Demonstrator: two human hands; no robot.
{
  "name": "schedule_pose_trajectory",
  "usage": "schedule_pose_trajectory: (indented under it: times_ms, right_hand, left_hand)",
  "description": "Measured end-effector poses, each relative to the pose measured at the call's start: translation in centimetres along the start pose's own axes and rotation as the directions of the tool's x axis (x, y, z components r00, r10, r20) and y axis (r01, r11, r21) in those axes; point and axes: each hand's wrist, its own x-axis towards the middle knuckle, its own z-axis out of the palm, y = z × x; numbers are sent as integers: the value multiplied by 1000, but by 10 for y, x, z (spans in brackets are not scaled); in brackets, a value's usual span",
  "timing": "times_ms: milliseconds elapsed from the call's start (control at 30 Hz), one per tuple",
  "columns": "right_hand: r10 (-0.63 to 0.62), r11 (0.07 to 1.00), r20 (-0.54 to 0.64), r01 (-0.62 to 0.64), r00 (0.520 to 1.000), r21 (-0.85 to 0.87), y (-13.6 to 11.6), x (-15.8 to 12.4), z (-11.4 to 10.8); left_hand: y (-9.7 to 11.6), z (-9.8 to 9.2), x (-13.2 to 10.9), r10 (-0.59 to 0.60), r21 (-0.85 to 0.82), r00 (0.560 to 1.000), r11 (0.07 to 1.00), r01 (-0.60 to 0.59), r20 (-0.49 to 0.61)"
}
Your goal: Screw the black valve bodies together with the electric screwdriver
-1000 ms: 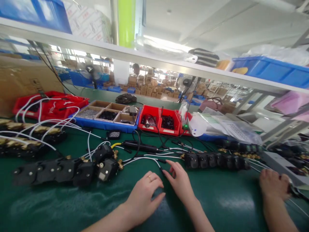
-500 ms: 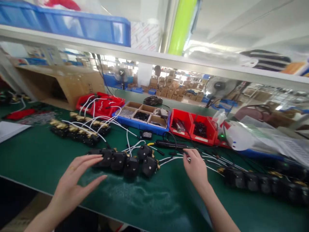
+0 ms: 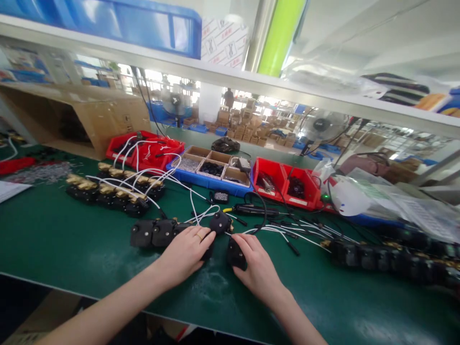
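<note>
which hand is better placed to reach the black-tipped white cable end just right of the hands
Likely the right hand: it is nearer the black cable tip, though it is touching a black unit. The left hand is farther away, over the row of units.

So the right hand (image 3: 253, 261) is gripping a black block (image 3: 235, 254) on the green counter (image 3: 89, 239), while the left hand (image 3: 190, 249) is lying over the near end of a row of black blocks (image 3: 161, 234) (it's wearing a gold ring (image 3: 199, 235), btw). White cables (image 3: 276, 230) are sprawling just behind, and red bins (image 3: 300, 200) are sitting beside a blue tray (image 3: 206, 184).
</note>
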Motion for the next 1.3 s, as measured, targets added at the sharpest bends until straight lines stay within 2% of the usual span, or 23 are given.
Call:
schedule_pose_trajectory:
  times_ms: [100,200,267,333,400,500,633,767,867,933,1033,1100,1200,1233,1300]
  right_hand:
    - [-7,1000,48,6,999,19,11,-33,-24]
    - [31,999,62,-31,998,-10,29,-61,-45]
    - [67,997,57,-64,996,-46,45,-74,-57]
    - [105,991,38,-102,994,-90,66,-80,-67]
    - [138,982,9,-136,990,-133,90,-83,-77]
    - [155,970,-27,-157,988,-185,128,-82,-93]
    - [142,950,-59,-153,988,-272,168,-81,-113]
    - [143,916,-125,-179,982,-358,184,-85,-126]
    - [127,912,-181,-186,975,-365,182,-93,-127]
    - [105,925,-237,-183,966,-333,171,-101,-123]
    - [66,958,-334,-153,940,-241,138,-112,-110]
    - [60,984,-365,-117,929,-134,108,-117,-98]
    - [114,973,-259,-55,959,224,66,-120,-79]
    - [121,956,-253,-43,960,291,58,-120,-72]
    - [166,946,-284,-72,944,315,51,-122,-60]
  left_hand:
    - [2,-6,5,-29,-49,1000,998,30,12]
    - [5,-14,19,-90,-72,994,994,85,-64]
    - [8,-13,38,-155,-59,982,987,150,-105]
    - [11,-11,61,-200,-30,979,980,199,-45]
    - [16,-10,83,-205,13,976,979,204,77]
    - [29,-17,103,-203,51,954,979,197,220]
    - [63,-26,103,-210,11,936,976,216,283]
    - [106,-20,86,-242,-75,916,957,279,320]
    - [132,-9,70,-243,-149,886,935,323,394]
    - [143,-2,61,-235,-216,894,918,333,382]
    - [152,7,55,-281,-304,930,888,345,236]
    - [160,11,57,-327,-386,938,855,347,118]
    - [179,15,66,-365,-520,931,795,313,1]
    - [187,16,69,-358,-554,933,780,290,-16]
    - [199,20,74,-290,-621,957,754,215,-21]
